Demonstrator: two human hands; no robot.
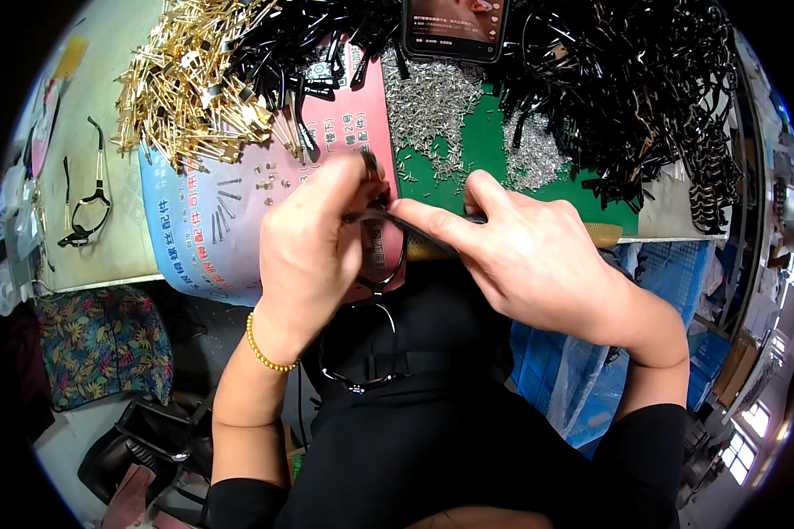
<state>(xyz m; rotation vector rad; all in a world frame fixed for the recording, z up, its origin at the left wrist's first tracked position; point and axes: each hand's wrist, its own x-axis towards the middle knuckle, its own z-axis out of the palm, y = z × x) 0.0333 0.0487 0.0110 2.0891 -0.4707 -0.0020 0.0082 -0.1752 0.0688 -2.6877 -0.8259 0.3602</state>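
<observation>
An eyeglass frame with thin dark rims (359, 386) hangs below my hands, in front of my black shirt. My left hand (310, 242) is closed around the upper part of that frame, near its hinge end. My right hand (538, 256) pinches a slim black temple arm (428, 236), its index fingertip meeting my left fingers. Where the temple meets the frame, my fingers hide the joint. Several small brass-coloured bits (265, 176) and thin dark pins (225, 210) lie on the printed pink and blue sheet (185, 251), left of my left hand.
Heaps of gold temples (194, 97), black temples (304, 40) and black frames (626, 79) cover the table's far side. Small silver screws (432, 110) spread over a green mat (494, 132) below a phone (454, 35). A pair of glasses (88, 216) lies at far left.
</observation>
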